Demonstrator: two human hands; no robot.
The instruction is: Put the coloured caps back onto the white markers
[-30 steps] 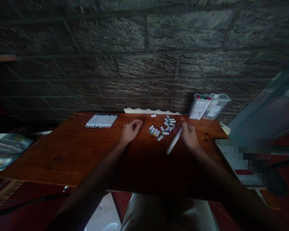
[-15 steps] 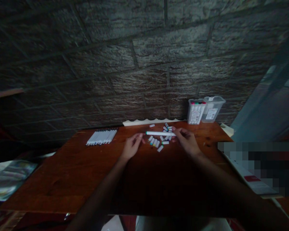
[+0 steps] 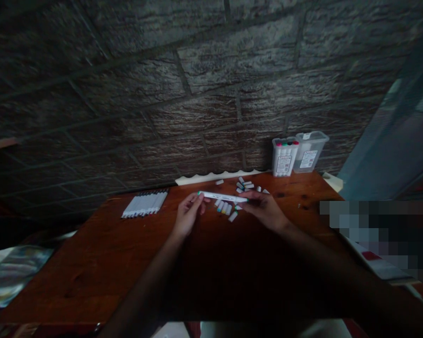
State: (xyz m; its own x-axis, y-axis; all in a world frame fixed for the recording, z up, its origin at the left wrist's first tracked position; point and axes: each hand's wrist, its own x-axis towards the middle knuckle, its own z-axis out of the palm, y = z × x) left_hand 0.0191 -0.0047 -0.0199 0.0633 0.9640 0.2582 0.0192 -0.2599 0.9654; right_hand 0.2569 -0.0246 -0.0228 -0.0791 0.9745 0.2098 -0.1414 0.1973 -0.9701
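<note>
Pinching a white marker [image 3: 221,196] by one end in the left hand [image 3: 186,213], other end in the right hand [image 3: 267,210]. Seeing a bunch of loose caps [image 3: 225,207] near the right hand, a marker row [image 3: 145,205] left of the left hand, clear tubs [image 3: 309,157] out past the right.

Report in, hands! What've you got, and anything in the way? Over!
Left hand, right hand: both gripping white marker. Loose caps on table close by. Nothing seen blocking marker.

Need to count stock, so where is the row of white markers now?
In the head view, the row of white markers lies on the wooden table, left of the left hand, near the wall.
</note>
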